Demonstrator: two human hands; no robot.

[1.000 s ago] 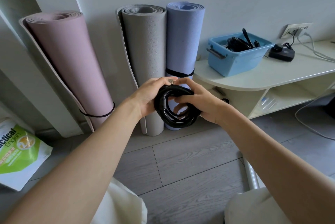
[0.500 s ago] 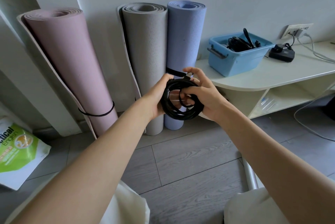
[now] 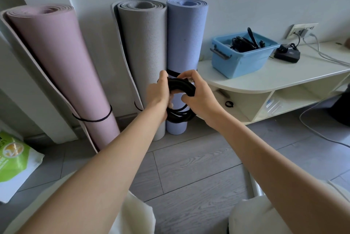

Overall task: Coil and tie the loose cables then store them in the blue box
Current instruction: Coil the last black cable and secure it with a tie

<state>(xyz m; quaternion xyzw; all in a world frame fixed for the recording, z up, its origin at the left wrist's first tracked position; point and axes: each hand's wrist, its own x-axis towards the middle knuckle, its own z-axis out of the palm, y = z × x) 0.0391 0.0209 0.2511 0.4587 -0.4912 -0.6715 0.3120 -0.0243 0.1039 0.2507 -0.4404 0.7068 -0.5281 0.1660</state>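
A coil of black cable hangs in the air in front of the rolled mats, held between both hands. My left hand grips its left side, thumb over the top. My right hand grips the right side, fingers curled round the strands, and pinches the plug end at the top. The lower loops sag below the hands. The blue box stands on the white shelf unit to the right, apart from the hands, with black cables inside.
Pink, grey and blue rolled mats lean on the wall. The white shelf unit carries a black adapter and white cords from a wall socket. A green bag lies on the floor at left.
Both hands have kept hold of the coil and turned it, so it now appears edge-on. The right hand has shifted over the top strands.
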